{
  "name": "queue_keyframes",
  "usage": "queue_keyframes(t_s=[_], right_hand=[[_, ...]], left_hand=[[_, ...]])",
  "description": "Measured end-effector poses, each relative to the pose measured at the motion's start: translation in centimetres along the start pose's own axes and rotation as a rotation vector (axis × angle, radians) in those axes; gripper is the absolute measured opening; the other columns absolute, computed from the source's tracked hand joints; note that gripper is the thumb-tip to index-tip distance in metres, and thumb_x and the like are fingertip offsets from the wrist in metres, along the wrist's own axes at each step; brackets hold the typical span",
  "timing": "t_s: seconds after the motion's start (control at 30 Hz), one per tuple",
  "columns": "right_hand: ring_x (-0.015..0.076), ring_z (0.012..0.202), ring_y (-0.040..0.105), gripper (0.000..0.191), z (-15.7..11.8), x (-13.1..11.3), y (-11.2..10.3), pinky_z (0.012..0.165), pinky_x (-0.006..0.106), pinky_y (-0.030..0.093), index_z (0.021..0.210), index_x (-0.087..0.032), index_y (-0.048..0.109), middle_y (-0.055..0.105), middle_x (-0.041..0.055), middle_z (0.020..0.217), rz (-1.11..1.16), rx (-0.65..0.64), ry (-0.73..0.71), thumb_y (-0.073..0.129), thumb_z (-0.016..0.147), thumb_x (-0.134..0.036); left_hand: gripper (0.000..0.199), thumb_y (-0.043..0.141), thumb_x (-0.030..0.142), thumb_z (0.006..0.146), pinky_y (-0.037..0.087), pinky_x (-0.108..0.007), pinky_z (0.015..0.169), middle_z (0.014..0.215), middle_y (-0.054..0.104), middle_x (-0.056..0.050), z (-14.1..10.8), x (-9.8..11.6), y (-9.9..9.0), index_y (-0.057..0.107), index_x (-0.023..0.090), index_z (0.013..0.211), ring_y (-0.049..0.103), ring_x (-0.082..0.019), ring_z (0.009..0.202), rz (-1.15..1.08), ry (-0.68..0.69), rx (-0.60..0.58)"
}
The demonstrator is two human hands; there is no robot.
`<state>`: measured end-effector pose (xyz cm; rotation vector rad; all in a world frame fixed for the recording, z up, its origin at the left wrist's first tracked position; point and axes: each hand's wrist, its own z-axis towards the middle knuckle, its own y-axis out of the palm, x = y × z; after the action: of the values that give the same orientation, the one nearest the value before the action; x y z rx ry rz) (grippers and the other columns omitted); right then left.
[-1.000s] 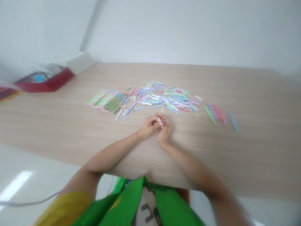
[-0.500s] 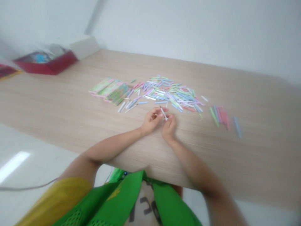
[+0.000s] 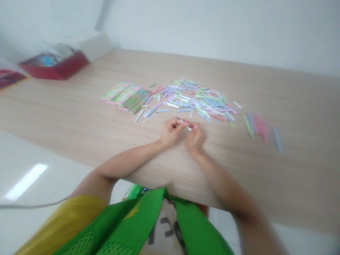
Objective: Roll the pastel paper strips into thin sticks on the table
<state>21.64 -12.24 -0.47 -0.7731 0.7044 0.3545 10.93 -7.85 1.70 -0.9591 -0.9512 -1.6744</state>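
Between my two hands is a slim white pen refill (image 3: 189,128), with a dark tip at its upper left end in the earlier picture. My left hand (image 3: 171,131) pinches it around the middle and tip end. At its lower right end, the fingers of my right hand (image 3: 195,138) are closed on it. My fingers cover much of it. Just beyond my hands lies a loose heap of pastel pen parts (image 3: 202,102) in green, blue, pink, purple and white. A few pale and grey pieces (image 3: 145,114) lie apart at the heap's near left.
Left of the heap are patterned green and pink boxes (image 3: 124,95). To the right lie a row of pink, grey and green pens (image 3: 256,126) and a single blue-grey pen (image 3: 276,139). A red box (image 3: 63,67) stands at the table's far left, before the wall.
My right hand has turned and now grips the refill's lower end more closely. The refill lies flatter, with less of it showing. The whole view has shifted slightly.
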Motion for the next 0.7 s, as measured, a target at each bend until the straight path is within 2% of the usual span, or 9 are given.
queue_keyframes(t_s=[0.17,0.3,0.43,0.53,0.63,0.7], right_hand=[[0.0223,0.077,0.064,0.046,0.0,-0.5,-0.5,0.071,0.032,0.04,0.093,-0.02,0.058,0.07,0.0108,0.085,0.044,-0.044,0.038,0.019,0.104,-0.042],[0.0234,0.08,0.064,0.05,0.5,-1.3,-0.5,0.074,0.033,0.042,0.092,-0.019,0.059,0.07,0.0118,0.084,0.078,-0.055,0.147,0.016,0.105,-0.042],[0.0247,0.082,0.065,0.048,1.0,-2.3,-0.8,0.075,0.034,0.043,0.094,-0.018,0.062,0.07,0.0134,0.085,0.043,-0.182,0.208,0.02,0.103,-0.039],[0.0247,0.08,0.064,0.048,1.2,-2.4,-1.1,0.075,0.034,0.043,0.093,-0.017,0.063,0.069,0.0131,0.084,0.066,-0.208,0.229,0.022,0.102,-0.041],[0.0219,0.072,0.061,0.05,1.5,-2.3,-1.3,0.068,0.032,0.042,0.089,-0.019,0.062,0.065,0.0084,0.074,0.19,-0.183,0.305,0.024,0.102,-0.049],[0.0178,0.062,0.055,0.053,1.9,-2.6,-1.3,0.06,0.029,0.038,0.088,-0.02,0.061,0.06,0.0037,0.068,0.388,-0.252,0.384,0.024,0.101,-0.057]], left_hand=[[0.037,0.074,0.05,0.084,0.048,-0.025,0.068,0.087,0.078,-0.008,-0.6,1.6,0.1,0.066,0.016,0.074,0.07,-0.014,0.079,0.183,0.093,-0.084],[0.043,0.069,0.057,0.086,0.05,-0.027,0.072,0.085,0.077,-0.009,0.0,2.1,-0.3,0.067,0.015,0.078,0.07,-0.015,0.078,0.229,0.024,-0.138],[0.046,0.066,0.06,0.087,0.051,-0.027,0.073,0.081,0.077,-0.007,1.1,2.2,-1.0,0.068,0.015,0.078,0.069,-0.015,0.075,0.245,-0.011,-0.121],[0.046,0.065,0.06,0.088,0.05,-0.027,0.072,0.08,0.077,-0.008,1.8,2.4,-1.3,0.068,0.015,0.075,0.067,-0.015,0.073,0.324,-0.018,-0.18],[0.047,0.063,0.058,0.09,0.049,-0.026,0.068,0.076,0.076,-0.008,2.7,2.7,-1.2,0.066,0.015,0.072,0.067,-0.015,0.069,0.386,-0.022,-0.254],[0.046,0.061,0.057,0.092,0.049,-0.025,0.064,0.072,0.074,-0.007,3.5,3.3,-0.9,0.066,0.015,0.073,0.066,-0.014,0.066,0.375,-0.015,-0.309]])
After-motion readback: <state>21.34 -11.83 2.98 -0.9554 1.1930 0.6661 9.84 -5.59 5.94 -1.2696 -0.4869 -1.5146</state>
